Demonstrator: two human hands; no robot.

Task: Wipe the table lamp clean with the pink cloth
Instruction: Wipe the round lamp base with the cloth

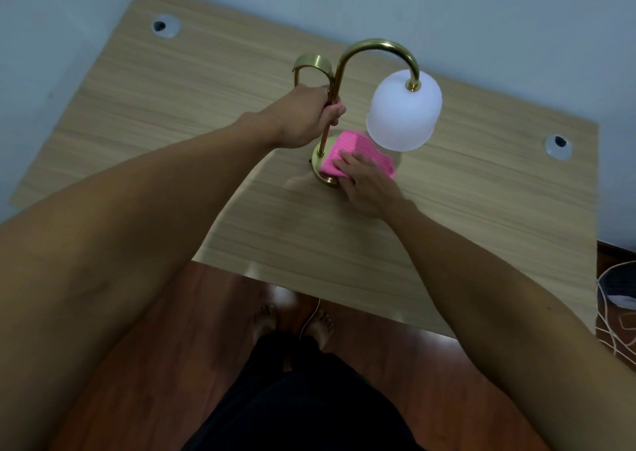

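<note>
Lamp (375, 82) upright near the middle of the tabletop (172, 113), brass finish, curved neck arching over to a frosted white shade (404, 113) hanging mouth-down. Second brass arc (311, 65) just behind the lamp stem, on its far left side. Round brass base (321, 170) partly covered. Left hand (308, 118) wrapped around the lamp stem above the base, grip closed on the stem, thumb and fingers meeting round it. Right hand (366, 185) laid flat on the pink cloth (347, 154), fingers spread and pressing down, grip not curled; cloth folded, ribbed, resting on top of the lamp base and directly below the shade. Cloth touching the base; slight blur at its edge nearest the shade. Two round cable holes in the tabletop, one far left of the lamp (166, 26), one well to its right (557, 146). White cables (616, 313) on the floor, far right of the lamp.
</note>
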